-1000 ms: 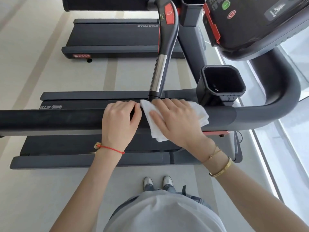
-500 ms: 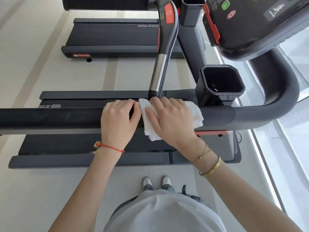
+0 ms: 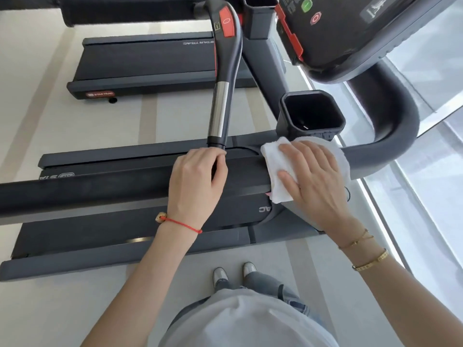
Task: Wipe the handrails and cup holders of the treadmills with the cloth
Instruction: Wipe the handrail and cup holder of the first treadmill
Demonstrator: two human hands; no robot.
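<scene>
My right hand (image 3: 314,182) lies flat on the cloth (image 3: 275,169), fingers straight and spread a little, pressing it onto the handrail (image 3: 100,191) where the rail starts to curve toward the console. I keep the palm wide so the cloth wraps over the top and front of the rail and takes as much surface as it can in one pass. The cloth is folded and hangs over the near edge of the rail, just below the cup holder (image 3: 312,116), which I judge is not yet wiped.

My left hand (image 3: 198,181) curls over the same rail, well clear of the cloth, fingers hooked round the far side; I hold there to steady myself while I lean in.

The handrail's long axis runs left to right across my view, then bends away from me at its right end. The cloth lies across it, so I should stroke along the rail.
</scene>
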